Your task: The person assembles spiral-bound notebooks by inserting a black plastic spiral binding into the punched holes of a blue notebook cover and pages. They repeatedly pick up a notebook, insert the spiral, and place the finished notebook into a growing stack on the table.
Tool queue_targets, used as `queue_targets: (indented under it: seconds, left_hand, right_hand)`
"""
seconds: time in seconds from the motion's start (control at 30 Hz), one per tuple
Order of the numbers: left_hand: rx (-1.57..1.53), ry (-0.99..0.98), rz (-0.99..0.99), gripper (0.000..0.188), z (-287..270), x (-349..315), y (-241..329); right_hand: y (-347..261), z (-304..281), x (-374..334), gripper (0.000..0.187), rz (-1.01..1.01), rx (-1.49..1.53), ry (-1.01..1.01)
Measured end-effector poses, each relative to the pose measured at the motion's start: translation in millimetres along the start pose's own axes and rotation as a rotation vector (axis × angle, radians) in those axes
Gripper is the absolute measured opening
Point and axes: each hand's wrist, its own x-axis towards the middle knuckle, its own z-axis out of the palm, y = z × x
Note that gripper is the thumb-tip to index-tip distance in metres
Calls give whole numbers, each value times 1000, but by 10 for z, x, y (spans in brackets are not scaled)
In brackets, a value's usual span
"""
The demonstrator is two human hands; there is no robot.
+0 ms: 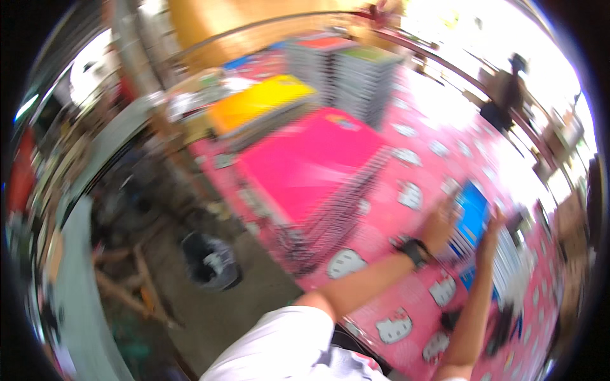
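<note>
My left hand [440, 223], with a dark band at its wrist, is against the left side of a blue-covered notebook [471, 209]. On its opposite side is my right hand [492, 230], so the notebook is held between the two. Motion blurs the fingers, and whether it is one notebook or a few cannot be made out. Beside and beneath my right forearm lie more blue-and-white books [506, 267], partly covered by that arm. To the left of my hands a large stack of pink spiral notebooks [311, 162] rests on the table.
A pink patterned cloth covers the table [375, 279]. Behind the pink stack stand yellow notebooks [260, 105] and tall grey-edged stacks [362, 79]. Dark small items [500, 330] lie near my right forearm. A black bucket [211, 260] stands on the floor at left.
</note>
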Motion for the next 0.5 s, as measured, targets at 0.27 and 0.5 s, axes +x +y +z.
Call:
queue_targets:
  seconds: [0.27, 0.5]
  left_hand:
    - [-268, 179, 111, 39, -329, -250, 449]
    - [87, 38, 131, 30, -320, -727, 570]
  right_hand:
    - [-1262, -293, -1637, 37, -94, -526, -108]
    - [-1098, -474, -1728, 33, -210, -202, -94]
